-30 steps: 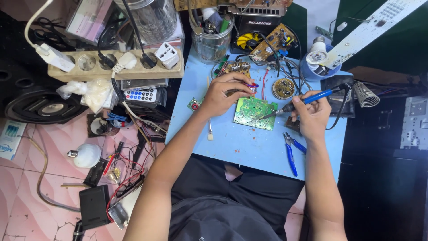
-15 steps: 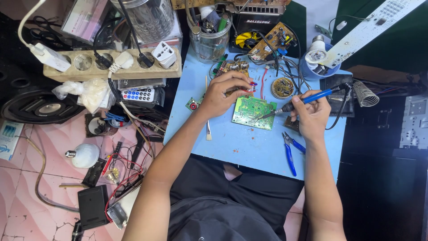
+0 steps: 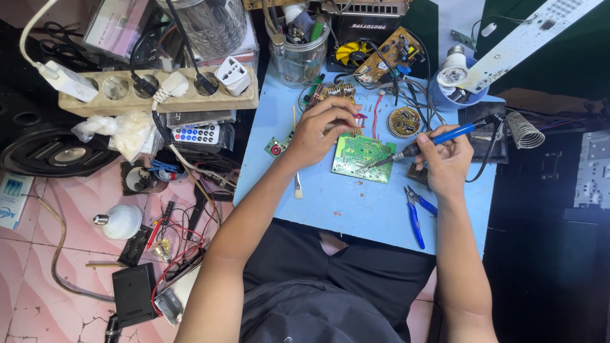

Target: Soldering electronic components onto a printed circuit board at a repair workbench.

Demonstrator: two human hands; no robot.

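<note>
Head view: white-blue package [image 3: 13, 200] far left

Your green board [image 3: 361, 157] lies flat on the blue desk [image 3: 356, 203], slightly skewed. Your blue-handled soldering iron [image 3: 432, 142] slants down to the left, its tip touching the board's right edge.

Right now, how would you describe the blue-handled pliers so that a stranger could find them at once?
Start at the light blue table. The right hand holds a soldering iron to a green circuit board. Just below that hand, toward the person, lie the pliers, the only two-handled tool there.
</note>
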